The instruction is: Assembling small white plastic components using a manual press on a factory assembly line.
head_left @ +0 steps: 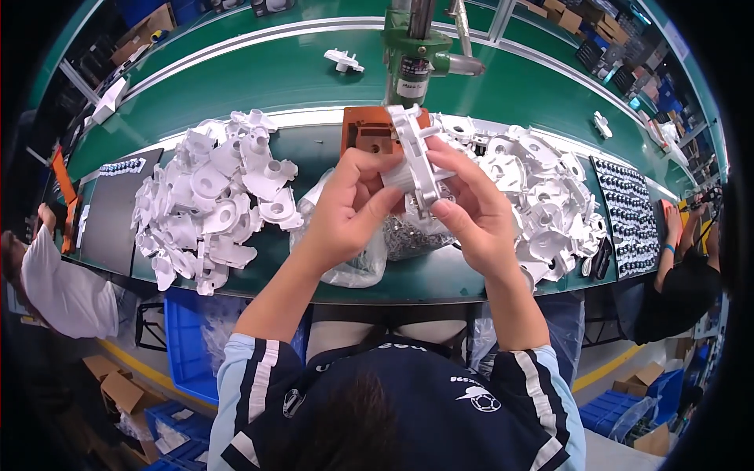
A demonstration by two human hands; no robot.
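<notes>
A white moulded plastic part (411, 141) stands roughly upright between my two hands, in front of the green press. My left hand (349, 208) is closed on its left side, thumb and fingers pinching a white portion; whether that is a separate piece I cannot tell. My right hand (481, 212) grips the long, ribbed right side, with the thumb near its lower end. Just behind the part, an orange fixture (367, 125) sits under the press (408, 59). Below my hands lies a clear plastic bag (357, 267) with many small metal screws (416, 235), partly hidden by them.
Heaps of white plastic parts lie left (208, 196) and right (550, 196). A tray of dark round pieces (628, 216) stands far right. Single white parts (344, 60) rest on the green conveyor belt (259, 71). Co-workers' arms (667, 243) show at both sides; a blue bin (188, 345) is below.
</notes>
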